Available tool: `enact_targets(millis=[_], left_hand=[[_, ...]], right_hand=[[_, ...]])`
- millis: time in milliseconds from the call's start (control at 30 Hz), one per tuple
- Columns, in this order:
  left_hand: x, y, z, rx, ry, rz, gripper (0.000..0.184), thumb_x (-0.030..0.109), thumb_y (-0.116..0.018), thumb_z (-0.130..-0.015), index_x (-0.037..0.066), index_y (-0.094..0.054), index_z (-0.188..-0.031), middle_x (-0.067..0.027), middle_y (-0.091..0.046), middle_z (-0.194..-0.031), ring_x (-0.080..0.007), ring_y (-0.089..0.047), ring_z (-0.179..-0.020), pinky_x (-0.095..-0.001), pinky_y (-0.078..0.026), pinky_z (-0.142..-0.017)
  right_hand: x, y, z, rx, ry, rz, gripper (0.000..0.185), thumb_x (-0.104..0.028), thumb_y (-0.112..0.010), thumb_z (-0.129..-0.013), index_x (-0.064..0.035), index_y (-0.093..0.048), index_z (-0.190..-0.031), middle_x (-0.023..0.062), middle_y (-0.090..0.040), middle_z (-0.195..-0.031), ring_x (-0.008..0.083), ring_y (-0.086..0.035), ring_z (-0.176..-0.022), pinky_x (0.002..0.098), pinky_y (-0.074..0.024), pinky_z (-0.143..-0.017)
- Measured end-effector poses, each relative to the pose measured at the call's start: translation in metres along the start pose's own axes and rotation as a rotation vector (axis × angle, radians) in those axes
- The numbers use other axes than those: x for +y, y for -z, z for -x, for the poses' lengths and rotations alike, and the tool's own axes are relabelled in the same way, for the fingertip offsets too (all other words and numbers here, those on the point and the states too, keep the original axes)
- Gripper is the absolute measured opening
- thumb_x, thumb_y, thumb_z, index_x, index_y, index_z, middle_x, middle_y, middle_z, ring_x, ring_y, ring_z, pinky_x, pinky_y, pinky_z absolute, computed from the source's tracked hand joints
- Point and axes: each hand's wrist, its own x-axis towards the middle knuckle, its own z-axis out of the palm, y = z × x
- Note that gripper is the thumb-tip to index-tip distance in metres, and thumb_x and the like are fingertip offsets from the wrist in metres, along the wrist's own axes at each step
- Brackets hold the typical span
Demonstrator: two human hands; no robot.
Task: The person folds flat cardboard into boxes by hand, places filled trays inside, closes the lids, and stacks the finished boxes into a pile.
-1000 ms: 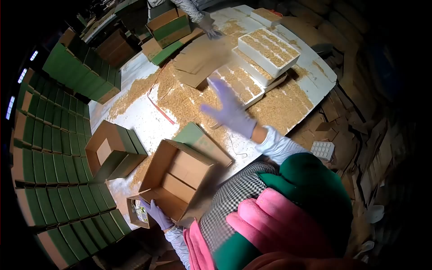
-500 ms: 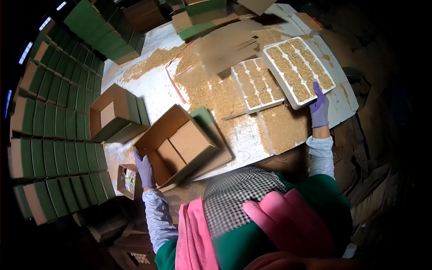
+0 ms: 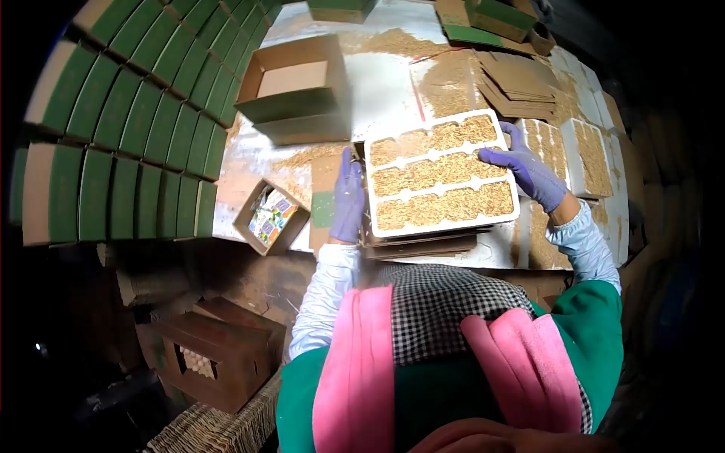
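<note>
My right hand, in a purple glove, grips the right edge of a white foam tray. Its thumb lies over the rim. Three lengthwise rows in the tray are filled with loose golden husk-like material. The tray sits over a cardboard box, which it mostly hides; how deep it sits I cannot tell. My left hand, also gloved, lies along the left side of the box and tray with fingers stretched out. Flattened cardboard shows beneath.
To the left, green boxes stand in stacked rows. An open box and a small box of printed packets stand on the table. On the right are cardboard sheets and more filled trays. Below left is a brown carton.
The tray has moved left in my right hand, from beside the other trays to over the open cardboard box. My left hand's fingers now stretch along the box's side. The view has turned left.
</note>
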Motion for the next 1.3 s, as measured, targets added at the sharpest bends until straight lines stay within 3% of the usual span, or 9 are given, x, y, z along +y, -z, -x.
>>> enact_targets(millis=[233,267,400,567,700,833,1067,1133,1300], left_hand=[[-0.009,0.025,0.007,0.122,-0.19,-0.115,0.047,0.022,-0.043,-0.104,-0.005,-0.04,-0.142,-0.0258,-0.047,-0.142,-0.0366,-0.049,-0.129,-0.0376,-0.039,-0.108],[-0.045,0.034,0.001,0.07,-0.418,-0.378,0.047,0.013,-0.048,-0.102,-0.004,-0.036,-0.144,-0.0191,-0.049,-0.142,-0.026,-0.049,-0.129,-0.0291,-0.039,-0.106],[-0.012,0.144,0.021,0.541,0.07,-0.653,0.028,0.03,-0.057,-0.093,0.006,-0.072,-0.097,-0.0159,-0.07,-0.091,-0.031,-0.068,-0.085,-0.0416,-0.052,-0.077],[-0.098,0.23,0.023,0.17,0.594,-1.705,0.03,0.026,-0.051,-0.092,0.01,-0.076,-0.096,-0.013,-0.074,-0.093,-0.027,-0.072,-0.087,-0.0396,-0.054,-0.07],[-0.112,0.243,0.013,0.184,0.525,-1.73,0.024,0.028,-0.058,-0.087,0.012,-0.075,-0.091,-0.0132,-0.074,-0.097,-0.0277,-0.072,-0.092,-0.0405,-0.057,-0.076],[-0.093,0.253,0.022,0.141,0.503,-1.58,0.029,0.035,-0.068,-0.081,0.011,-0.073,-0.096,-0.0117,-0.073,-0.098,-0.0305,-0.069,-0.093,-0.0409,-0.054,-0.08],[0.105,0.055,0.008,0.391,-0.042,-1.03,0.016,0.015,-0.068,-0.09,0.001,-0.062,-0.084,-0.0127,-0.064,-0.08,-0.029,-0.056,-0.066,-0.0359,-0.043,-0.061],[0.138,-0.015,0.004,-0.007,-0.343,-1.122,0.02,0.016,-0.071,-0.086,0.0,-0.06,-0.086,-0.0123,-0.066,-0.084,-0.0268,-0.062,-0.072,-0.0356,-0.047,-0.065],[0.057,-0.059,0.021,-0.762,-0.159,-1.377,0.051,0.039,-0.072,-0.08,0.013,-0.062,-0.123,-0.0094,-0.063,-0.124,-0.0293,-0.059,-0.112,-0.0393,-0.045,-0.098]], right_hand=[[0.006,-0.056,-0.042,-0.206,0.023,0.203,0.087,-0.036,-0.078,-0.083,0.0001,-0.027,-0.143,0.0187,-0.053,-0.131,0.0267,-0.053,-0.12,0.0365,-0.0427,-0.104],[0.01,-0.054,-0.052,-0.279,-0.099,0.418,0.085,-0.036,-0.077,-0.084,0.0015,-0.028,-0.143,0.0206,-0.058,-0.123,0.0306,-0.058,-0.115,0.0383,-0.0449,-0.1],[0.047,-0.072,-0.06,-0.112,-0.033,1.095,0.09,-0.037,-0.069,-0.088,0.0035,-0.017,-0.149,0.0271,-0.065,-0.111,0.0434,-0.063,-0.103,0.046,-0.0501,-0.088],[0.042,-0.09,-0.076,-0.212,-0.122,1.25,0.095,-0.041,-0.066,-0.087,0.0137,-0.017,-0.148,0.024,-0.068,-0.103,0.0366,-0.067,-0.099,0.0438,-0.0505,-0.088],[0.005,-0.064,-0.055,-0.351,0.036,1.021,0.056,-0.042,-0.053,-0.093,0.007,-0.055,-0.12,0.0232,-0.069,-0.097,0.0351,-0.068,-0.092,0.0437,-0.051,-0.084],[0.001,0.025,-0.101,0.045,0.136,0.631,0.044,-0.046,-0.055,-0.093,-0.007,-0.066,-0.112,0.0152,-0.07,-0.091,0.0337,-0.068,-0.085,0.0413,-0.0527,-0.08],[0.195,0.106,-0.233,0.282,0.011,1.468,0.05,-0.035,-0.066,-0.085,-0.0086,-0.057,-0.127,0.0176,-0.056,-0.132,0.0321,-0.056,-0.117,0.0417,-0.0486,-0.092],[0.213,0.107,-0.233,0.426,0.189,1.398,0.044,-0.029,-0.066,-0.084,-0.008,-0.06,-0.122,0.016,-0.06,-0.124,0.031,-0.059,-0.113,0.0407,-0.0494,-0.09],[0.127,0.129,-0.191,0.319,0.244,1.059,0.033,-0.042,-0.068,-0.084,-0.0109,-0.066,-0.095,0.0084,-0.065,-0.097,0.028,-0.064,-0.093,0.0412,-0.0499,-0.079]])
